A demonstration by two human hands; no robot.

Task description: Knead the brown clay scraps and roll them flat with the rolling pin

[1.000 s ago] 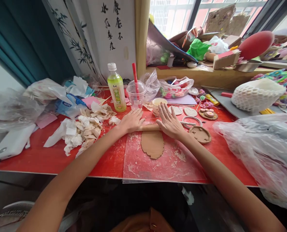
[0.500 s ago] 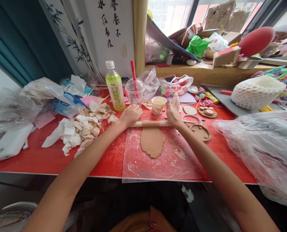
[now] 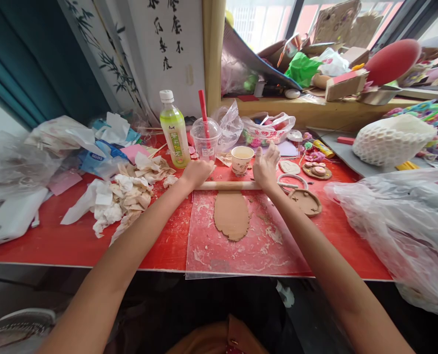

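A pale wooden rolling pin [image 3: 226, 185] lies crosswise over the far end of a flattened brown clay slab [image 3: 231, 216]. My left hand [image 3: 199, 173] is closed over the pin's left end. My right hand [image 3: 266, 168] bears on the right end with the heel of its palm, its fingers bent and partly raised. Both pin ends are hidden by the hands. Beneath the slab, which has a ragged near edge, is a clear plastic sheet [image 3: 207, 258] smeared with clay. Just beyond the pin stands a paper cup [image 3: 241, 161] of pale liquid.
A green drink bottle [image 3: 175, 132] and a plastic cup with a red straw [image 3: 205, 135] stand behind my left hand. Crumpled tissues [image 3: 125, 196] lie to the left. A round clay dish [image 3: 305, 202] and a large plastic bag [image 3: 399, 216] are on the right.
My right hand's fingers have gone from stretched upward to bent. The pin has shifted very slightly, and the slab looks the same.
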